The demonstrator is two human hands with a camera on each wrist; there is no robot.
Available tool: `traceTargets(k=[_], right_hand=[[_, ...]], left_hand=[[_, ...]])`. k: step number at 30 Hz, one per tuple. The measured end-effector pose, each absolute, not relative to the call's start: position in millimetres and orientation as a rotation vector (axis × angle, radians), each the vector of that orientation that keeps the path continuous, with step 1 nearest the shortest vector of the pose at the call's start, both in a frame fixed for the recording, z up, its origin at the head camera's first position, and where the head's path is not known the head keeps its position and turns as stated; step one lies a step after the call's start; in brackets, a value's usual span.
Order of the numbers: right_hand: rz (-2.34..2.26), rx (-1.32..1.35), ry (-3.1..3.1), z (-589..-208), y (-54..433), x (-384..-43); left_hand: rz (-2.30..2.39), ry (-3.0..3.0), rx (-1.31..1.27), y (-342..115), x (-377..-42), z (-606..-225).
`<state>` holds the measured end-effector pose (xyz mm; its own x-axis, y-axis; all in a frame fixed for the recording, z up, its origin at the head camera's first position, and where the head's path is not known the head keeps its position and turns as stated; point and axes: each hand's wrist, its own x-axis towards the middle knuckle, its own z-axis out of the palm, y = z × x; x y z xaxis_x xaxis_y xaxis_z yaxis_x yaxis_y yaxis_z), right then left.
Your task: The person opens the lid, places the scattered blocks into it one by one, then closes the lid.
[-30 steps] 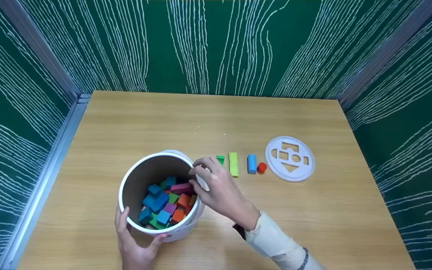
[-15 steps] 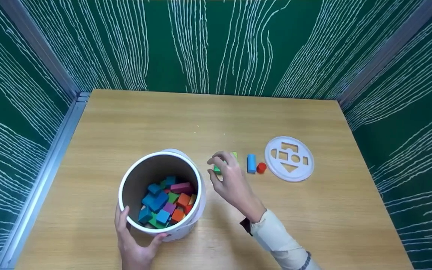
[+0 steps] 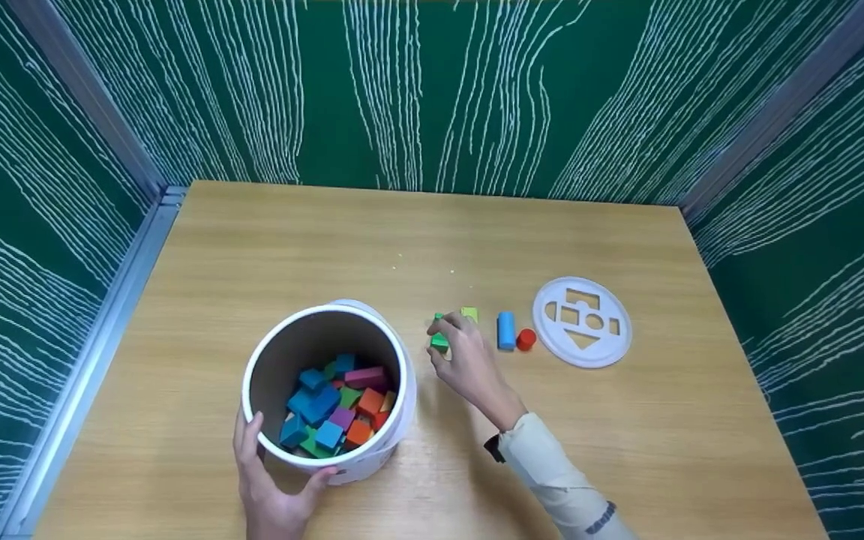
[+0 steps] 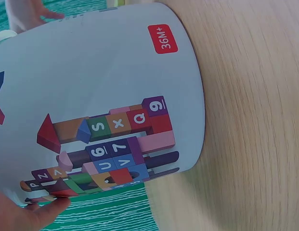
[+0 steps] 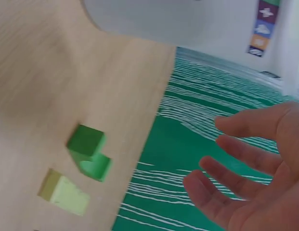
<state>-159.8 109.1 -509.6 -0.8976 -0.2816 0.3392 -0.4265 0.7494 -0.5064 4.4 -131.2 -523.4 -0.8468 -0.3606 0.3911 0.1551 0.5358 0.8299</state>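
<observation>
My left hand (image 3: 274, 487) holds the white bucket (image 3: 357, 471) at its near left side, thumb and fingers spread around the wall by the rim. Inside lie several coloured wooden blocks (image 3: 319, 405). To the bucket's right, my right hand (image 3: 469, 364) hovers over green block shapes (image 3: 439, 343), fingers loosely bent. The right wrist view shows these fingers apart from the green shapes (image 5: 86, 139), with nothing between them. Whether they are one piece or two I cannot tell. A yellow-green block (image 3: 469, 313) stands partly hidden behind the right hand.
Right of the hand lie a blue cylinder (image 3: 506, 331) and a short red cylinder (image 3: 526, 339). Beside them rests a round white lid (image 3: 612, 349) with shaped holes. The wooden table (image 3: 312, 232) is bounded by green, white-lined walls (image 3: 319, 90).
My right hand has moved from the bucket's rim to the right, over the green shapes, and now covers part of the yellow-green block. The left hand still holds the bucket.
</observation>
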Motion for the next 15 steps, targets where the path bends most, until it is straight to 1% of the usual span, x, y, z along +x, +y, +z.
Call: traceTargets(k=[8,15], right_hand=[[0.881,0.564,-2.770,-533,109,-172],[0.848,0.591,-2.954,-553,113,-174]], left_hand=[[-1.262,-2.233,0.166,-132,4,-524],[-1.249,-2.246,0.168,-131,4,-522]])
